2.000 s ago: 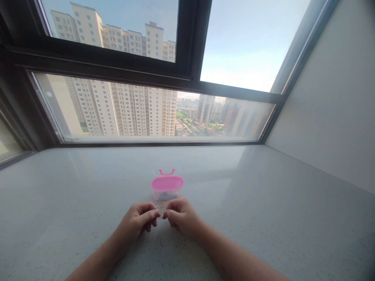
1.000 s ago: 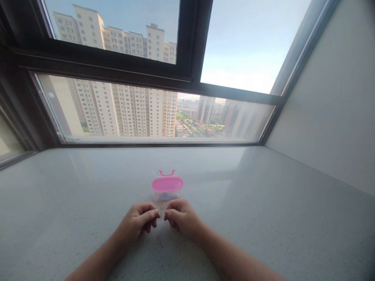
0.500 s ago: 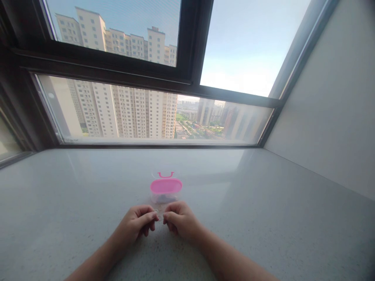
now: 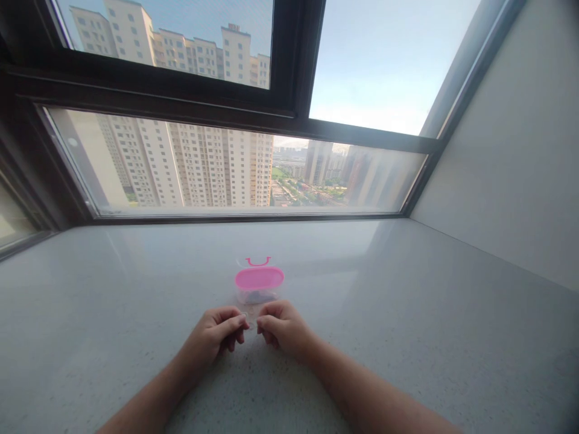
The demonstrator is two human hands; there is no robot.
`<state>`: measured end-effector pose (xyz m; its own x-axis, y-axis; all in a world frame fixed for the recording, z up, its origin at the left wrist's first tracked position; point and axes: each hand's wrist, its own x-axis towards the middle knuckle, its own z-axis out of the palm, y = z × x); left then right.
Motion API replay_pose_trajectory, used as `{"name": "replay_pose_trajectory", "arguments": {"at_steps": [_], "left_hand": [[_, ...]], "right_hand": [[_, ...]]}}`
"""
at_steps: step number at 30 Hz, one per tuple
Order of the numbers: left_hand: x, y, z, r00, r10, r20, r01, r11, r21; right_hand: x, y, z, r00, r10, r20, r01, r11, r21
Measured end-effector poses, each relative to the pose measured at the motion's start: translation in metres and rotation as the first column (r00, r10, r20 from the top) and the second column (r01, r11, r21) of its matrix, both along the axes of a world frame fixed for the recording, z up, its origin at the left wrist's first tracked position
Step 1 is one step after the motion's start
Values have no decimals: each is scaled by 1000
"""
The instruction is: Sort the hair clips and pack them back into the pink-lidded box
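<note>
My left hand [image 4: 220, 330] is closed in a pinch, thumb against the index finger, with a tiny pale bit showing at its fingertips. Facing it across a small gap, my right hand [image 4: 284, 328] is pinched too. Whatever lies in its fingertips is too small to make out. Thin, clear material seems to show between the hands, but its kind is unclear. Just beyond them stands a see-through plastic box [image 4: 246, 296] with a pink rim or lid [image 4: 259, 278] and something dark inside. A pink curved handle [image 4: 258, 262] shows behind the box.
The hands and box are on a pale speckled stone sill [image 4: 407, 337]. A dark window frame [image 4: 190, 114] runs along the back, with tall buildings outside. On the right rises a white wall [image 4: 511, 150].
The camera's view has shifted slightly, so box and hands appear a little higher and further right. Both hands keep almost the same pinched pose.
</note>
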<state>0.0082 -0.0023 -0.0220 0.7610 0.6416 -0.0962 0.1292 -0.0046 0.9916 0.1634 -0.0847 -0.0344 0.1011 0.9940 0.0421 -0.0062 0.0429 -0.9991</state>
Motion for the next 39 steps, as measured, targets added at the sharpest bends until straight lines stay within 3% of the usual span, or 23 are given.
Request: {"name": "replay_pose_trajectory", "arguments": {"at_steps": [39], "left_hand": [[0, 3, -2, 998, -21, -51, 24, 998, 63]], "right_hand": [[1, -1, 4, 1000, 11, 8, -11, 1000, -15]]}}
